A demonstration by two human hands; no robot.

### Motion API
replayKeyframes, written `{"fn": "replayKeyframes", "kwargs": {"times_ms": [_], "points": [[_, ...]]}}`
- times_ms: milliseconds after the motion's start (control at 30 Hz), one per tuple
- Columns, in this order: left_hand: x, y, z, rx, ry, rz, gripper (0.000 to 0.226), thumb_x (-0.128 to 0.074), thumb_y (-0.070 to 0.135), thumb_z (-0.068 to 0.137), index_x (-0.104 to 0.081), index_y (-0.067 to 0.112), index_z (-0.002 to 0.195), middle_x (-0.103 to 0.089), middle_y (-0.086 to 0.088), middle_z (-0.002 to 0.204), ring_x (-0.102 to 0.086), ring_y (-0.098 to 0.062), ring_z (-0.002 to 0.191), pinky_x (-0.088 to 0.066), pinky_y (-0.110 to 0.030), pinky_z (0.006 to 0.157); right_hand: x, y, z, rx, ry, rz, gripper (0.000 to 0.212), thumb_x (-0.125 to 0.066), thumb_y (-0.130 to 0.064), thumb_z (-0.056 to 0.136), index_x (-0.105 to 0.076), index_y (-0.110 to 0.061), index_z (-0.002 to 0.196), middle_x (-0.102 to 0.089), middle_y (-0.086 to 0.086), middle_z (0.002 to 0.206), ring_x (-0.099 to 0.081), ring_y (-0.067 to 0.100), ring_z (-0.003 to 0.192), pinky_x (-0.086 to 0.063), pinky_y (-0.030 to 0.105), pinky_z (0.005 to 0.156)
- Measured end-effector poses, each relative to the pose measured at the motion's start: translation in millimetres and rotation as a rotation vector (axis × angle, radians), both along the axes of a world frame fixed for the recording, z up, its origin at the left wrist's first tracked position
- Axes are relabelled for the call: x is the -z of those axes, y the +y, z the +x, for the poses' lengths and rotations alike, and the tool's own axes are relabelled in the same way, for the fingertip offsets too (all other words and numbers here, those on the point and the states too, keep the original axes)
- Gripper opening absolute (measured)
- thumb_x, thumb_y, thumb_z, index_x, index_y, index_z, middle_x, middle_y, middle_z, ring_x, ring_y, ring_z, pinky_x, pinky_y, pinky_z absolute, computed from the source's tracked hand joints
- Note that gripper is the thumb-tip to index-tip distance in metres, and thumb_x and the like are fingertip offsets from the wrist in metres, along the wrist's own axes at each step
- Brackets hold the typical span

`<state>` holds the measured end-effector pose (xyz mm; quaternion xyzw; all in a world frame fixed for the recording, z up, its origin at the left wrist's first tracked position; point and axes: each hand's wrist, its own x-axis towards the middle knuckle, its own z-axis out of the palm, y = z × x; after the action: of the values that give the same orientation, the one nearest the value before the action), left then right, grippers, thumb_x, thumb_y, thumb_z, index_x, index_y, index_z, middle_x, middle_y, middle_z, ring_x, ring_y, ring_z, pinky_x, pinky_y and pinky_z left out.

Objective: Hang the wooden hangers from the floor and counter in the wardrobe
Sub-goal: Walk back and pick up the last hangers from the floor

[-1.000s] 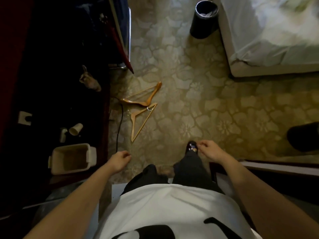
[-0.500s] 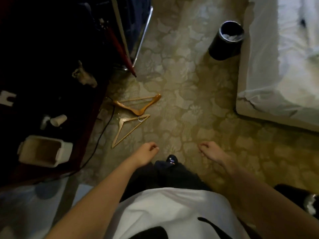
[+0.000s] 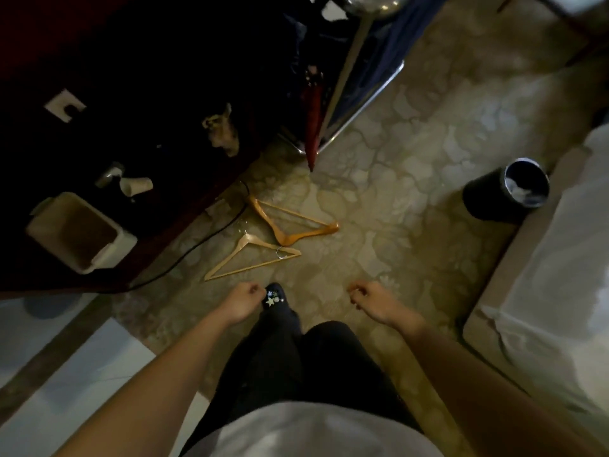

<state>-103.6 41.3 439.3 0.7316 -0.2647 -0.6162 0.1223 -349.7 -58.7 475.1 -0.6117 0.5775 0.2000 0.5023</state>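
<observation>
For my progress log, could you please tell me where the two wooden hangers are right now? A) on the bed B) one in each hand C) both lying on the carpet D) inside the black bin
C: the darker hanger and the paler hanger both lie on the carpet, and the left hand and right hand hold nothing.

Bin [image 3: 484,199]: black — just beside the bed [image 3: 543,291].
Umbrella [image 3: 312,127]: red, tip down.
Cup [image 3: 136,185]: tipped over, near cream tub [image 3: 120,245].
</observation>
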Motion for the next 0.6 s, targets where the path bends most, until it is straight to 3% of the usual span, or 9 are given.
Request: {"fn": "replayKeyframes", "kwargs": {"times_ms": [100,200,300,400,600], "points": [[19.8,-26.2,14.7,-0.095,-0.009,-0.033,0.014,-0.045,0.011,0.096,-0.057,0.008,0.09,-0.053,0.0,0.074,-0.05,-0.018,0.081,-0.037,-0.029,0.077,12.4,-37.2,21.6,-0.169,0.008,-0.033,0.027,-0.04,-0.016,0.096,-0.06,-0.007,0.113,-0.056,0.0,0.094,-0.052,0.015,0.088,-0.043,0.026,0.078],[42.6,-40.9,28.3,-0.132,-0.059,-0.032,0.02,-0.045,0.007,0.095,-0.055,0.012,0.079,-0.061,-0.015,0.096,-0.053,-0.02,0.091,-0.036,-0.026,0.078,32.3,-70.1,43.1,-0.256,0.016,-0.049,0.024,-0.045,-0.008,0.093,-0.062,0.001,0.106,-0.055,0.003,0.089,-0.052,0.016,0.086,-0.042,0.018,0.071],[73.5,-51.0,41.8,-0.125,-0.094,0.014,0.022,-0.042,0.01,0.096,-0.056,0.001,0.111,-0.061,-0.019,0.116,-0.057,-0.03,0.106,-0.039,-0.03,0.084,60.0,-104.3,66.6,-0.322,0.05,-0.04,0.024,-0.046,-0.01,0.093,-0.062,-0.002,0.109,-0.054,0.001,0.091,-0.05,0.016,0.088,-0.043,0.027,0.083],[112.9,-58.6,52.5,-0.17,-0.142,0.036,0.029,-0.045,0.011,0.094,-0.051,0.003,0.122,-0.055,-0.017,0.127,-0.054,-0.033,0.115,-0.043,-0.037,0.098,95.2,-135.6,85.5,-0.355,0.031,-0.024,0.025,-0.047,-0.01,0.093,-0.061,-0.002,0.112,-0.053,-0.006,0.08,-0.051,0.011,0.079,-0.039,0.009,0.066],[191.8,-83.9,30.8,-0.208,-0.214,0.085,0.045,-0.051,0.024,0.093,-0.043,0.006,0.134,-0.044,-0.016,0.138,-0.043,-0.032,0.126,-0.037,-0.036,0.103,197.5,-176.6,109.8,-0.603,0.119,0.006,0.028,-0.049,-0.017,0.092,-0.061,-0.007,0.116,-0.062,0.012,0.118,-0.057,0.028,0.111,-0.044,0.032,0.093]]}}
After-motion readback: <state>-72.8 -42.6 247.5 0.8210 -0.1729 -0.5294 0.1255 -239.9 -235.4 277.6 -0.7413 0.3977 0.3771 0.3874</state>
